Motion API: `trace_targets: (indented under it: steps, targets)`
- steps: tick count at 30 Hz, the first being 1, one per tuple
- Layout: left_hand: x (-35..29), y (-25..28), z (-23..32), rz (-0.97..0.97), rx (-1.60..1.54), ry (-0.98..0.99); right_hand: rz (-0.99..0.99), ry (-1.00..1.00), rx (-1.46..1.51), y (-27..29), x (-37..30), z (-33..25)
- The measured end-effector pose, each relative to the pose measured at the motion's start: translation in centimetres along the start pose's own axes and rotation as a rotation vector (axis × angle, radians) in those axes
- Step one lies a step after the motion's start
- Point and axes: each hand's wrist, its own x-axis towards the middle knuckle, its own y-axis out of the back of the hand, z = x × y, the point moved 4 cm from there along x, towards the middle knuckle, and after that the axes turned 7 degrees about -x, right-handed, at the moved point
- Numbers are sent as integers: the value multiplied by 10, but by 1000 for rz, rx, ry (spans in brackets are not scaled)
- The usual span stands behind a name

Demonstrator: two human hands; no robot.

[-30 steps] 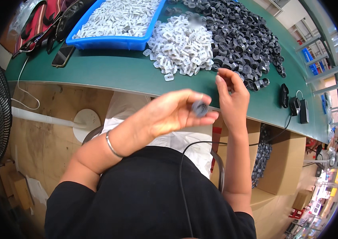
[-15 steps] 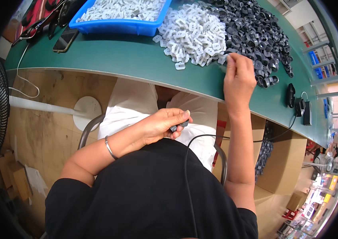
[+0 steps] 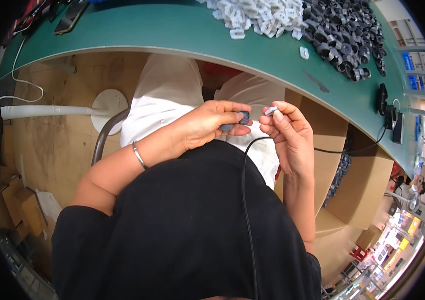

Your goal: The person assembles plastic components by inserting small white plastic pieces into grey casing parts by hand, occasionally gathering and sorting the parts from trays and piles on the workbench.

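In the middle of the frame, the left hand curls around a dark piece. The right hand pinches a white piece. A white pile sits up top.

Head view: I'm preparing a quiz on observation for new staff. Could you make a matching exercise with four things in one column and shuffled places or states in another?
1. Left hand
2. Right hand
3. Phone
4. Metal bangle

A. On the green table, toward its left end
B. Pinching a small white piece
C. Around the left wrist
D. Holding a dark piece

Pairs: 1-D, 2-B, 3-A, 4-C
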Motion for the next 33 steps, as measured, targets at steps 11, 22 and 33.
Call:
trace_targets:
  steps: [11, 22, 33]
  targets:
    - [-1, 3, -11, 1, 62, -7, 114, -3, -199, 25, -1, 47]
    - [2, 9, -15, 40, 113, -74, 40, -53, -221, 16, -2, 49]
    - [1, 6, -18, 91, 31, 24, 69, 165, -830, 3, -2, 32]
